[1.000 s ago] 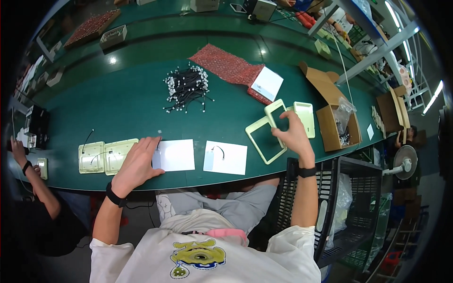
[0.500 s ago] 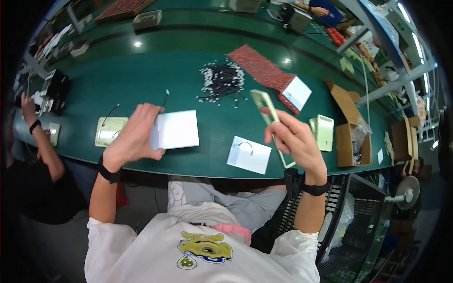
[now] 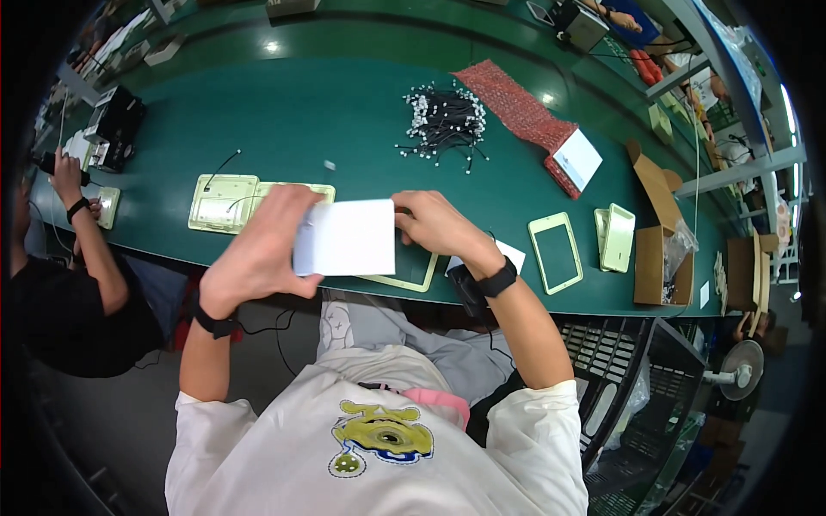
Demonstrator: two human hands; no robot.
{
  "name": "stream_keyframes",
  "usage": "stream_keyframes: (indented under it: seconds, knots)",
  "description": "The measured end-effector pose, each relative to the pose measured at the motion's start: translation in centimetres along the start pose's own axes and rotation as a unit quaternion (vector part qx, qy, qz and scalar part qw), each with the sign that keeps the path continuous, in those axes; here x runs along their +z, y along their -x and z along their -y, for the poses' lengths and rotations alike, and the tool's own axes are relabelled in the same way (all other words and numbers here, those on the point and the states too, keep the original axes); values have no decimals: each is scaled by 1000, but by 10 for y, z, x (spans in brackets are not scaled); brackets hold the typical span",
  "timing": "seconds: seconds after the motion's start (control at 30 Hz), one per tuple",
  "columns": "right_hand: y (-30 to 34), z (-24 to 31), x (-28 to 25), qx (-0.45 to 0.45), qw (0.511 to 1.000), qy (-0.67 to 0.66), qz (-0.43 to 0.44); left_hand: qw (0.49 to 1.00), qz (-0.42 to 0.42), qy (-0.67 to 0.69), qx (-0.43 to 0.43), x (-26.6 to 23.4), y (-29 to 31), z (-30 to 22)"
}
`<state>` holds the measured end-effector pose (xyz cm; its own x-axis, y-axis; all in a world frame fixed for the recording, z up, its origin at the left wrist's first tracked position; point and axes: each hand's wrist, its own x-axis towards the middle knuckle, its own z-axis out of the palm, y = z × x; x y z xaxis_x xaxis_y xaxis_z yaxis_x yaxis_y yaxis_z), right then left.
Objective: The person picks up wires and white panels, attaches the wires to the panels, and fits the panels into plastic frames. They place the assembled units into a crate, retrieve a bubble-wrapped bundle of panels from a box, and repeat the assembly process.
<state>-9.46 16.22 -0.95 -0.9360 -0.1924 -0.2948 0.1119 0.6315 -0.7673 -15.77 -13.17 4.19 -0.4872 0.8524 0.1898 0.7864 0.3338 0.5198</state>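
Note:
My left hand [image 3: 260, 249] grips a flat white panel [image 3: 351, 237] by its left side, holding it above the near edge of the table. At the panel's right edge, the fingers of my right hand [image 3: 437, 225] are bent and closed on it. Partly covered by the panel, a pale green frame [image 3: 427, 273] lies below. Behind my right wrist shows part of a second white panel [image 3: 514, 256]. Further right lies an open pale green frame [image 3: 555, 253]. Pale green casings [image 3: 223, 204] with thin black cables rest beyond my left hand.
A pile of short black cables with white ends [image 3: 444, 120] lies mid-table. Red bubble wrap [image 3: 520, 99] stretches right, with a white panel [image 3: 577, 161] at its end. Pale green casings [image 3: 616, 238] and a cardboard box [image 3: 662, 267] stand right. A co-worker's hand [image 3: 67, 176] works left.
My right hand has let go of the green frame, now on the table at right, and moved left to the white panel. The view has shifted slightly.

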Motion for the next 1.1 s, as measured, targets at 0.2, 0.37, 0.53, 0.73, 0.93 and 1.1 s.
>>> stream_keyframes:
  seconds: [0.2,0.37,0.53,0.73,0.93,1.1]
  knots:
    - [70,12,-35,-177,933,113,-291,998,57,-30,26,36,-21,-6]
    - [167,-39,-90,93,915,206,-333,991,130,-33,24,51,-41,-6]
    - [202,-110,-62,256,881,259,-300,987,157,-16,17,60,-49,-2]
    - [201,-115,-61,253,910,207,-254,988,145,-27,48,61,-57,0]
    - [180,-96,-40,53,925,250,-282,983,183,-17,18,58,-61,2]
    - [162,-71,-9,-45,954,239,-173,984,178,-17,8,54,-56,1]
